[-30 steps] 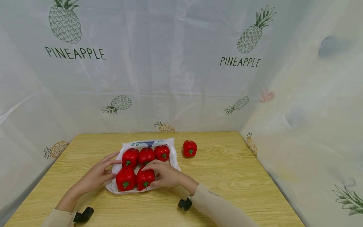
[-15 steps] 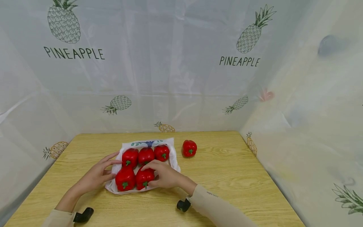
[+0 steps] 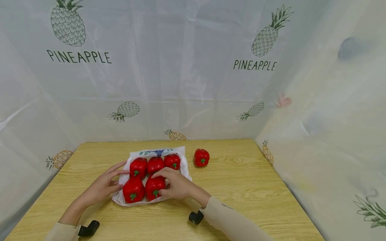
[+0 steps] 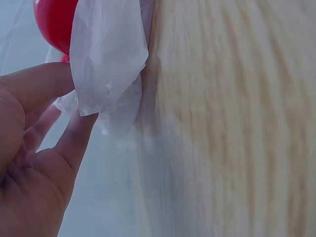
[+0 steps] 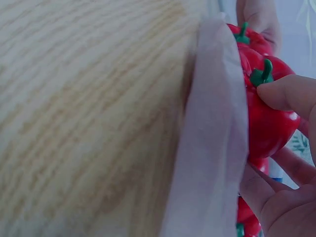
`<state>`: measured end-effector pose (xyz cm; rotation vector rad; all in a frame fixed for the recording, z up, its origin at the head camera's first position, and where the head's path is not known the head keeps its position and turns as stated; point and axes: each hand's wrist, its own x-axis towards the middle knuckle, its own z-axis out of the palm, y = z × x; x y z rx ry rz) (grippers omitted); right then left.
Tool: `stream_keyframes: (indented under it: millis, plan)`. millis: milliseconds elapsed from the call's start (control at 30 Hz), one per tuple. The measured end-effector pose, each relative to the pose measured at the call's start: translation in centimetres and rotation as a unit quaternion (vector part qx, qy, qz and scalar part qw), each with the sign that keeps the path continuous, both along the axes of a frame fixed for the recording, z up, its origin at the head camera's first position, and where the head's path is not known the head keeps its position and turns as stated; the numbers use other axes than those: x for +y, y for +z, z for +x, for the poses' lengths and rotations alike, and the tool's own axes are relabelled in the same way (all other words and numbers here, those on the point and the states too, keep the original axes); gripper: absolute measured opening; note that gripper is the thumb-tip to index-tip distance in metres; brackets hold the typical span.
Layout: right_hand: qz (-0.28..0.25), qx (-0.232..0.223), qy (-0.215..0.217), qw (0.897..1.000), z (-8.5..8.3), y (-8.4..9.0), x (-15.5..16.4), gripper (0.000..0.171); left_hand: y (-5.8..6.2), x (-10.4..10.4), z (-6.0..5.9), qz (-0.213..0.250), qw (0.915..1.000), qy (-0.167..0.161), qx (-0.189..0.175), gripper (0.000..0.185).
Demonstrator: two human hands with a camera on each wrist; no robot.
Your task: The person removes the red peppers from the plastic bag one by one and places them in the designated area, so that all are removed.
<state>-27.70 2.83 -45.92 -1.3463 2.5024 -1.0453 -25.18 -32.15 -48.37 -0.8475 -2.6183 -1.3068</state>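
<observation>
A white, soft-sided bag (image 3: 188,174) with a blue and green print lies on the table, holding several red bell peppers with green stems. My right hand (image 3: 178,185) pinches the front right bell pepper (image 3: 154,189), its thumb near the stem in the right wrist view. Straight, spread fingers of my left hand (image 3: 102,184) touch the bag's left side, beside the front left bell pepper (image 3: 133,190). In the left wrist view, loose white plastic (image 4: 106,64) covers the left fingertips. Along the back of the bag sit bell peppers at left (image 3: 138,168), middle (image 3: 155,165) and right (image 3: 172,162).
Another red bell pepper (image 3: 201,158) stands on the wooden table (image 3: 241,187), to the right of the bag. Pineapple-printed curtain (image 3: 181,67) closes off the back and sides. Black wrist-worn pieces (image 3: 88,228) sit at both sleeves.
The front right bell pepper has shifted slightly right and turned a little in my right hand, which has risen slightly. My left hand stays where it was.
</observation>
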Motion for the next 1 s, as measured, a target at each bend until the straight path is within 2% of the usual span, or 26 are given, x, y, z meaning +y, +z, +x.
stream_keyframes:
  millis: [400,700,1000]
  plan:
    - [-0.015,0.016,-0.015,1.000,-0.9,1.5,2.0,0.049,0.0,0.0,0.1,-0.007,1.0000,0.004,-0.004,0.054]
    - [-0.030,-0.007,-0.031,0.999,-1.8,2.9,4.7,0.052,-0.1,0.0,0.0,-0.009,0.9999,0.005,-0.001,0.054]
    - [-0.043,0.003,-0.042,0.998,-3.4,3.9,8.1,0.052,0.5,0.2,0.3,-0.022,0.9996,0.017,-0.009,0.054]
